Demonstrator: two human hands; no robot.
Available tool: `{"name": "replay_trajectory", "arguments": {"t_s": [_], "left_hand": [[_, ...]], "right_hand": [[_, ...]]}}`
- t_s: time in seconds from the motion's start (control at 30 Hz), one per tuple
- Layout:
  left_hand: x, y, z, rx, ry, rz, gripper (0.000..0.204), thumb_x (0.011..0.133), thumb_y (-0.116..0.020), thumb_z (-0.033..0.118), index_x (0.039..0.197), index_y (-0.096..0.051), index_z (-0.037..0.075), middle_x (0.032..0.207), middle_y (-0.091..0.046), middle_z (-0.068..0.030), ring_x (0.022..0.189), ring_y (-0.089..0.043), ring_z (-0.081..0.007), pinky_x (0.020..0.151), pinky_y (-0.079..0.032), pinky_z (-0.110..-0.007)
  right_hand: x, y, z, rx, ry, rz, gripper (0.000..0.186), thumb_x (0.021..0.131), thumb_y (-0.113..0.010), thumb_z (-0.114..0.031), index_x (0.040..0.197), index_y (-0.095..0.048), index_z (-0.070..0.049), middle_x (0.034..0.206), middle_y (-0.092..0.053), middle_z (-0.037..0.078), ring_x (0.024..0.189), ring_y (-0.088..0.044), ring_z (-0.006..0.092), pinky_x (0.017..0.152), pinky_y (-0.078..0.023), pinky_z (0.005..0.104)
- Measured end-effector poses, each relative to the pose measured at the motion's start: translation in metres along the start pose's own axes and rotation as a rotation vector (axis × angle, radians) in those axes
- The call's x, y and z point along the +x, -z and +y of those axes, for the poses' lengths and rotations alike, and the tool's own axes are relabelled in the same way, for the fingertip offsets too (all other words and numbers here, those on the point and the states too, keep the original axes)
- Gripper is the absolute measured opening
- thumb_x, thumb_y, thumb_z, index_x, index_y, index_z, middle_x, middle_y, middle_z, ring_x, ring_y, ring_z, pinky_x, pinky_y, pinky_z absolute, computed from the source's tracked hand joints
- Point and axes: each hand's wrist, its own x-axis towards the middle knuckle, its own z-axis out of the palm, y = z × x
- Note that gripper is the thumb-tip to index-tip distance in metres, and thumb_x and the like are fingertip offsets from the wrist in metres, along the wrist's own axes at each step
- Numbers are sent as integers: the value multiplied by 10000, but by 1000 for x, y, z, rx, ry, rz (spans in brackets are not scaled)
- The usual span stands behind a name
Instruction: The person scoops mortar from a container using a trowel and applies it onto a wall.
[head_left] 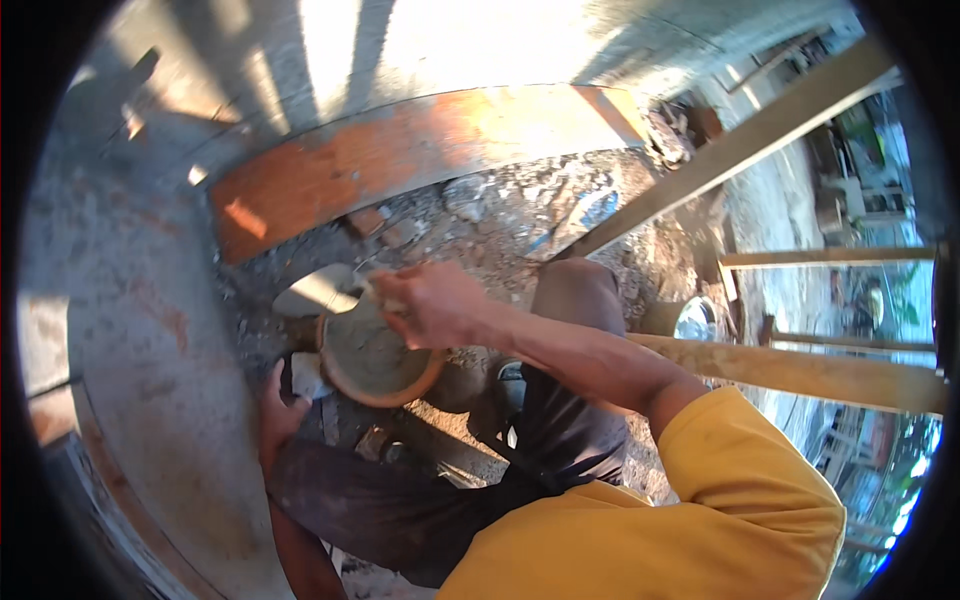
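Note:
A round terracotta-coloured basin (427,383) stands on the ground between my knees and the wall, filled with smooth grey wet mortar (375,350). Over its far right rim is my right hand (430,303), closed round the handle of a trowel. The trowel's rounded grey blade (318,290) points left, partly sunlit, at the basin's far left edge. Left of the basin, my left hand (280,405) is low by the wall, thumb and forefinger apart, nothing visible between them. Beside it lies a small pale grey piece (308,375), whose kind is unclear.
An orange-brown board (400,145) leans along the far wall (450,50). A grey wall (140,350) rises at left. Rubble (480,205) covers the ground. A slanting wooden post (730,150) and a beam (800,375) stand at right, near a bucket (690,318).

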Motion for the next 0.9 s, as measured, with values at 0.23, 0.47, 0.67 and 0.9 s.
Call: {"name": "replay_trajectory", "arguments": {"t_s": [0.23,0.47,0.67,0.9], "left_hand": [[45,-64,25,196,23,104,1049,708,-871,135,1623,-359,150,1572,-409,-279,1429,-458,-450,1146,-422,-479],[98,18,54,-162,103,253,820,830,-832,227,1528,-471,-5,1500,-553,-239,1367,-555,-369,1130,-441,-437],[243,-36,177,117,-617,-327,751,1012,-685,276,1645,-316,110,1594,-438,-213,1435,-494,-281,1191,-360,-419],[171,-3,377,121,-793,-284,712,1054,-603,241,1638,-267,12,1503,-539,-151,1344,-578,-284,1153,-410,-386]], "right_hand": [[-50,56,-1,-12,-102,10,291,825,-656,-228,984,-687,13,975,-730,189,859,-728,406,764,-597,506],[-87,83,-14,87,-145,204,322,858,-741,-239,1093,-645,-41,896,-675,171,868,-706,410,737,-575,522],[-101,92,-20,185,-172,471,374,841,-759,-213,1172,-664,-66,888,-659,140,840,-698,393,699,-558,499],[-84,93,-32,313,-119,700,342,824,-739,-182,1132,-681,-44,872,-678,149,797,-692,388,675,-541,475]]}}
